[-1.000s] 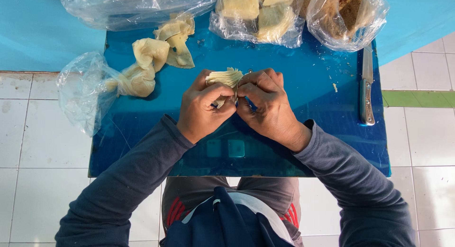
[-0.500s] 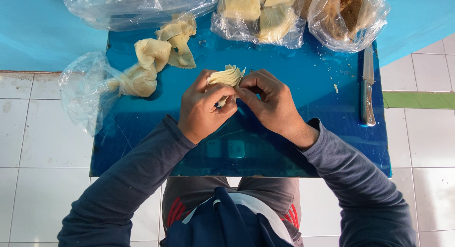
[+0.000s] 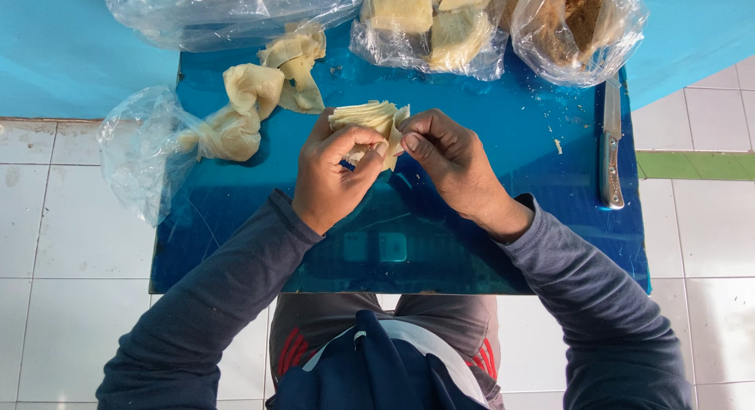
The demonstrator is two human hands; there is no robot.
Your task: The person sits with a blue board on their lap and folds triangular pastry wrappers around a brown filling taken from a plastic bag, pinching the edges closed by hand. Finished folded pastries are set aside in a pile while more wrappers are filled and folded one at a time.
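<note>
Grip, left: left hand (image 3: 334, 172) curls round a stack of thin pale sheets (image 3: 368, 116), thumb and fingers closed on its near end.
Grip, right: right hand (image 3: 450, 160) pinches the right edge of the same sheets between thumb and forefinger, the other fingers curled in.
Sheets: held just above the blue surface (image 3: 487, 245), near its middle, fanned a little at the far end.
Folded pieces: several pale folded pieces (image 3: 271, 80) lie on the surface left of the hands, close together.
Left bag: a clear bag (image 3: 138, 154) lies at the surface's left edge, a pale piece partly inside it.
Far bags: a clear bag (image 3: 212, 13) at far left; a bag of pale squares (image 3: 429, 25) in the middle; a bag of brown filling (image 3: 578, 25) at right.
Knife: a knife (image 3: 610, 147) lies along the right edge, well apart from the hands, handle toward the person.
Floor: white tiles (image 3: 63, 237) round the surface.
Sleeves: dark long sleeves (image 3: 220, 300) on both arms.
</note>
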